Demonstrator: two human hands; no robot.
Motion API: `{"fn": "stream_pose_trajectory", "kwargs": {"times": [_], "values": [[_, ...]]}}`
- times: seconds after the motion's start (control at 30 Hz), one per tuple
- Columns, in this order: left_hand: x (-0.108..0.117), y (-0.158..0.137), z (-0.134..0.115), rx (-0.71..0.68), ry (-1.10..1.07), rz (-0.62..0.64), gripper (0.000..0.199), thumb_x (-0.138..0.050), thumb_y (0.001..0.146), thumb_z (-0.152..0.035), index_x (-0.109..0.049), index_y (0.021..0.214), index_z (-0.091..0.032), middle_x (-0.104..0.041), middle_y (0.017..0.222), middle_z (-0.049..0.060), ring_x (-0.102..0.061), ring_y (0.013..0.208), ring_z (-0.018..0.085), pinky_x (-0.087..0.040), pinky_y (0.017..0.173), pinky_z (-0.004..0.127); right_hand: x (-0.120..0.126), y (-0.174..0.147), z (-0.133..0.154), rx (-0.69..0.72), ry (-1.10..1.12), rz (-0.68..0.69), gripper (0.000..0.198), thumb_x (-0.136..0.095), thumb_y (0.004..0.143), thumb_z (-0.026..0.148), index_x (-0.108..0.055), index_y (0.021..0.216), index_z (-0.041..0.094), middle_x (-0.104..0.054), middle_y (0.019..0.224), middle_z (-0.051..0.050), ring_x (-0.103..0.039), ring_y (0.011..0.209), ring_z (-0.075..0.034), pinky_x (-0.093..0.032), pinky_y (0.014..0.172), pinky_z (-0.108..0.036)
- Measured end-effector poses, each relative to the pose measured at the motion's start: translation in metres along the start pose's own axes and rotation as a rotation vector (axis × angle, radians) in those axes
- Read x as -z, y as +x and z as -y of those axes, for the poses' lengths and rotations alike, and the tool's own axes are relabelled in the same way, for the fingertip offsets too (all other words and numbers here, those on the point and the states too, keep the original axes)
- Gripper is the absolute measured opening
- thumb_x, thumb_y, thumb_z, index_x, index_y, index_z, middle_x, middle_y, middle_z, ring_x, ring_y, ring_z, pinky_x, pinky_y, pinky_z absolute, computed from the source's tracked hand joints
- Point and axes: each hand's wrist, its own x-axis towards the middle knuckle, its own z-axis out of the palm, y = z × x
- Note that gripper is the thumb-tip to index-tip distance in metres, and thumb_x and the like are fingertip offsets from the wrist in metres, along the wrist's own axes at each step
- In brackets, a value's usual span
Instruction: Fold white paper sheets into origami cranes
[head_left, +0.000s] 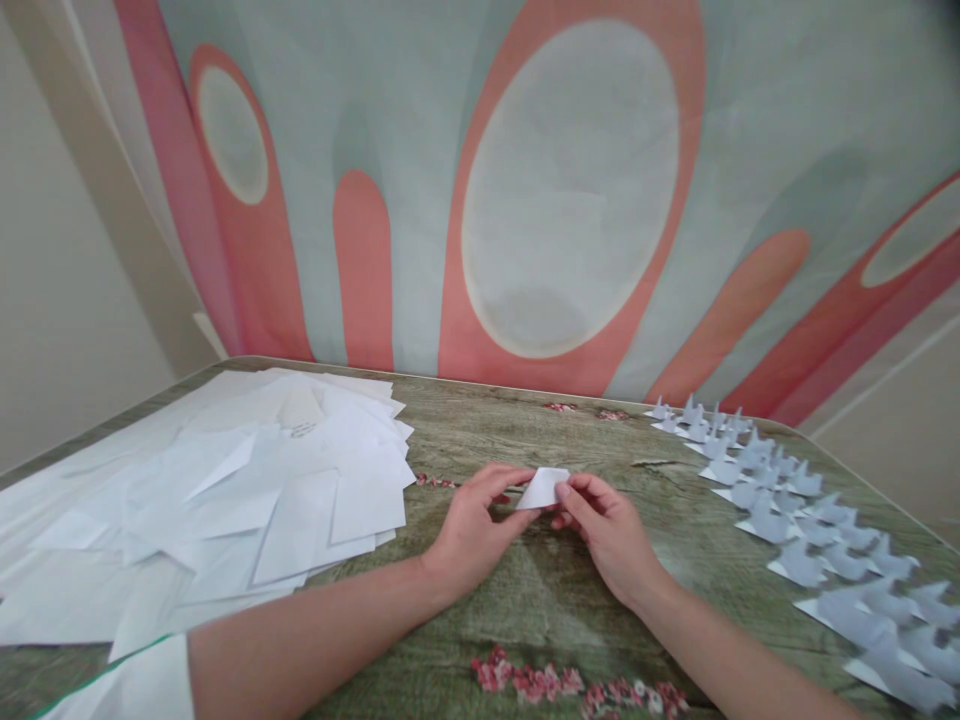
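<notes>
From where I stand, the folded paper is up between both hands, just over the middle of the table, with loose sheets to the left and rows of folded birds to the right. The left hand pinches one end between thumb and fingers; the right hand pinches the other, thumb pressed flat on the near face. Gripping it from two sides probably keeps so small a piece steady and its creases tight. The sheets overlap within the left arm's reach, seemingly for easy picking, while the birds stand in slanting rows along the right edge, I'd guess so they don't crush one another. What I can't make out is the paper's far side, or the fingertips curled behind it. Scribbles on one sheet are too faint to read, the farthest birds blur together, and the left sleeve is cut off below.
</notes>
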Motion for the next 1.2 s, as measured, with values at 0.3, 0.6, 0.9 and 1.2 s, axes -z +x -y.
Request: {"fn": "stream_pose_trajectory", "kwargs": {"times": [0.3, 0.6, 0.9, 1.2], "values": [[0.001, -0.001, -0.002, -0.052, 0.031, -0.005, 0.033, -0.061, 0.076, -0.015, -0.062, 0.107, -0.024, -0.06, 0.101, 0.004, -0.055, 0.095, 0.017, -0.045, 0.085, 0.029, -0.004, -0.004, 0.006, 0.05, -0.072, 0.011, 0.029, -0.061, 0.074, 0.046, -0.055, 0.08, 0.018, -0.06, 0.072, -0.001, -0.053, 0.058, -0.013, -0.046, 0.054, -0.024], [0.001, -0.001, 0.001, -0.06, 0.018, 0.037, 0.031, -0.06, 0.077, -0.015, -0.062, 0.107, -0.024, -0.06, 0.099, 0.004, -0.054, 0.094, 0.017, -0.043, 0.085, 0.028, 0.002, -0.003, 0.007, 0.209, -0.385, -0.016, 0.027, -0.057, 0.078, 0.043, -0.062, 0.081, 0.017, -0.058, 0.069, -0.001, -0.05, 0.062, -0.014, -0.04, 0.059, -0.025], [0.0, -0.001, 0.002, -0.061, 0.033, 0.057, 0.035, -0.059, 0.073, -0.006, -0.064, 0.102, -0.024, -0.06, 0.096, 0.002, -0.055, 0.093, 0.016, -0.043, 0.085, 0.027, 0.0, -0.006, 0.013, 0.273, -0.473, -0.006, 0.023, -0.055, 0.08, 0.039, -0.065, 0.083, 0.019, -0.059, 0.072, -0.001, -0.05, 0.063, -0.015, -0.038, 0.059, -0.025], [0.0, -0.004, 0.003, -0.093, 0.093, 0.07, 0.038, -0.059, 0.072, -0.004, -0.063, 0.103, -0.025, -0.06, 0.095, 0.002, -0.055, 0.091, 0.015, -0.043, 0.084, 0.027, -0.001, -0.007, 0.015, 0.336, -0.47, 0.009, 0.017, -0.055, 0.081, 0.033, -0.066, 0.08, 0.02, -0.06, 0.073, -0.002, -0.054, 0.07, -0.016, -0.04, 0.066, -0.027]]}}
